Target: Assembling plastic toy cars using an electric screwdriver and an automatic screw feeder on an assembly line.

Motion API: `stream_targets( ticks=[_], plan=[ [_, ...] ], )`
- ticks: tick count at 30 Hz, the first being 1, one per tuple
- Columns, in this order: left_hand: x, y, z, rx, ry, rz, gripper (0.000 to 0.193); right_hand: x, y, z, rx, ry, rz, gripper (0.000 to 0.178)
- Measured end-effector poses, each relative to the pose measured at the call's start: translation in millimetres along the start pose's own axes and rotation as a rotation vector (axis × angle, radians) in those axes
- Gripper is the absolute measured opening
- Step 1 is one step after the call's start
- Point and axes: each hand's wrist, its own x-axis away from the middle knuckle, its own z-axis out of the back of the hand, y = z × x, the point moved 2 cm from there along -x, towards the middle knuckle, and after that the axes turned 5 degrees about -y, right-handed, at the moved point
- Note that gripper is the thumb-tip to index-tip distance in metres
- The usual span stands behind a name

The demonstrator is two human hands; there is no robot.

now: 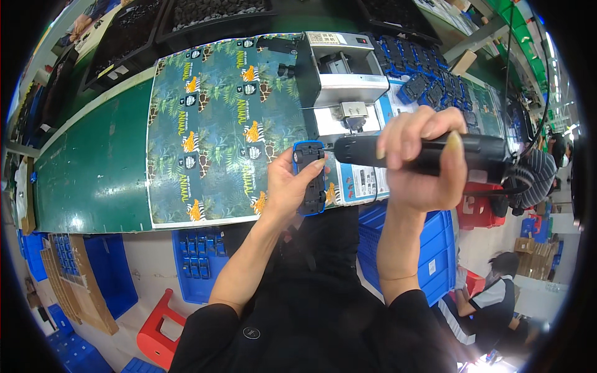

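Note:
My left hand (281, 189) grips a blue-rimmed toy car body (314, 191) near the table's front edge, with its black underside facing up. The thumb lies across that underside. A black electric screwdriver (360, 151) is wrapped in the fingers of my right hand (423, 165), held nearly level. Its thin bit points left to the upper end of the car body; whether it touches a screw cannot be made out. Just beyond stands a grey metal screw feeder (345, 92), with a small metal block (354, 110) on its front.
Printed animal-pattern sheets (214, 133) cover part of the green table (93, 165). Several blue-and-black car bodies (418, 88) lie at the back right. Black part trays (217, 23) line the far side. Blue crates (410, 248) and a red stool (160, 329) stand below; a co-worker (491, 298) sits at right.

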Motion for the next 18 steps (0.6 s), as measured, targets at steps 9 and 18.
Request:
stream_targets(
  ticks=[9, 18],
  plan=[
    [3, -1, 0, -0.033, 0.019, 0.019, 0.023, 15, 33, -7, 0.164, 0.02, -0.05, 0.015],
    [5, 2, 0, -0.04, 0.054, 0.018, 0.022, 18, 41, -6, 0.118, -0.037, -0.088, 0.012]
  ],
)
